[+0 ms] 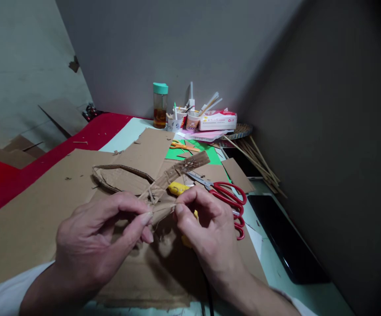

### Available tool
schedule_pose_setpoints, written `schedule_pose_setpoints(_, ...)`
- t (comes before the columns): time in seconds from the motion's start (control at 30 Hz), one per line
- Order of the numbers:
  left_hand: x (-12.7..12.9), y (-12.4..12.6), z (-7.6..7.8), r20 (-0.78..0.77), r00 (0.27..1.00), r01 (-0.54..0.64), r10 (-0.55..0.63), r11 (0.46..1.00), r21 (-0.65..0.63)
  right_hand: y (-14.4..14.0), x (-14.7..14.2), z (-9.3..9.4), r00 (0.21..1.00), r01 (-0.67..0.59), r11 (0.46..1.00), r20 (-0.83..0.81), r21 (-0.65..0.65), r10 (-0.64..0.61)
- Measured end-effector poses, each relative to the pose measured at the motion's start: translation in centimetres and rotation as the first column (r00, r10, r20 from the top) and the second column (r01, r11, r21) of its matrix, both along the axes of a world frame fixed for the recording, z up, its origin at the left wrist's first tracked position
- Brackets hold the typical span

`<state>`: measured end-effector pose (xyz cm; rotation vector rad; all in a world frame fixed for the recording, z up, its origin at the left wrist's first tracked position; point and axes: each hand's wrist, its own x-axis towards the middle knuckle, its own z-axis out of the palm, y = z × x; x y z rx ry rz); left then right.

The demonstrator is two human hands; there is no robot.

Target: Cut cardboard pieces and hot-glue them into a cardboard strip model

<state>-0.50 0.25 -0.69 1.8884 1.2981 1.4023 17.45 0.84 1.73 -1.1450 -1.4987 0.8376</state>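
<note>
Between my two hands stretches a small thin strip of brown cardboard [163,212]. My left hand [94,245] pinches its left end between thumb and fingers, while my right hand [210,239] pinches the right end. Just beyond my fingertips, a longer corrugated cardboard strip [173,172] with torn, shiny patches slants up to the right. Left of it, a pointed cardboard outline shape [124,167] stands on its edge. A yellow tool [177,188], partly hidden by my right hand, lies behind; its kind is unclear. Red-handled scissors [228,193] rest to the right.
Large cardboard sheets [45,202] cover the table. A dark phone [285,237] and wooden sticks [263,164] lie at the right. Behind stand a bottle [160,107], cups of tools [193,120] and a tissue pack [218,121]. Orange-handled scissors [183,145] lie on green paper. A black cord [208,292] runs frontward.
</note>
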Motion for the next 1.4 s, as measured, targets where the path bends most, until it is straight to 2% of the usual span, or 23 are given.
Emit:
schedule_pose_setpoints(0.1,-0.2,0.1,0.0,-0.081,0.997,0.003,0.003,0.998,0.069,0.0,0.3,0.0,0.984,0.004,0.986,0.175,0.167,-0.034)
schedule_pose_setpoints(0.17,-0.4,0.2,0.1,-0.094,0.995,0.025,-0.02,0.998,0.055,0.0,0.6,0.1,0.96,-0.033,0.974,0.279,0.222,-0.031)
schedule_pose_setpoints(0.37,-0.4,0.6,0.8,-0.124,0.988,0.098,-0.089,0.993,0.069,-0.2,1.2,0.2,0.877,-0.135,0.939,0.479,0.317,-0.036)
schedule_pose_setpoints(0.53,-0.2,0.9,0.8,-0.134,0.984,0.132,-0.116,0.984,0.122,-0.1,1.4,-0.3,0.797,-0.214,0.928,0.604,0.306,-0.015)
schedule_pose_setpoints(0.63,-0.3,0.9,0.6,-0.157,0.979,0.15,-0.129,0.98,0.127,-0.1,1.2,-0.5,0.822,-0.212,0.93,0.569,0.299,0.004)
schedule_pose_setpoints(0.77,-0.3,0.5,0.4,-0.136,0.977,0.178,-0.162,0.978,0.108,-0.1,0.6,-0.4,0.925,-0.078,0.957,0.378,0.28,-0.035)
schedule_pose_setpoints(0.87,-0.1,0.1,0.2,-0.081,0.986,0.154,-0.147,0.985,0.082,0.1,0.6,-0.2,0.983,-0.002,0.992,0.184,0.123,-0.02)
schedule_pose_setpoints(0.97,0.0,-0.1,0.1,0.003,0.997,0.078,-0.078,0.997,0.002,0.2,1.1,0.4,0.999,0.009,0.999,0.036,-0.032,-0.008)
schedule_pose_setpoints(1.07,-0.1,0.1,0.1,0.14,0.99,0.026,-0.013,0.995,-0.093,0.0,1.4,0.8,0.999,-0.039,0.999,0.028,-0.001,0.039)
schedule_pose_setpoints(1.17,-0.4,0.6,0.3,0.253,0.967,0.025,0.007,0.992,-0.125,-0.3,1.3,0.6,0.988,-0.097,0.987,0.136,0.131,0.08)
schedule_pose_setpoints(1.23,-0.7,1.0,0.5,0.331,0.944,0.04,0.006,0.991,-0.13,-0.3,1.2,0.3,0.963,-0.2,0.965,0.216,0.17,0.161)
schedule_pose_setpoints(1.33,-1.0,1.5,1.1,0.449,0.893,0.096,-0.029,0.987,-0.127,-0.4,1.1,0.0,0.878,-0.43,0.896,0.283,0.111,0.387)
schedule_pose_setpoints(1.4,-1.1,1.6,1.4,0.498,0.867,0.123,-0.039,0.983,-0.138,-0.4,1.0,0.0,0.836,-0.497,0.865,0.308,0.07,0.455)
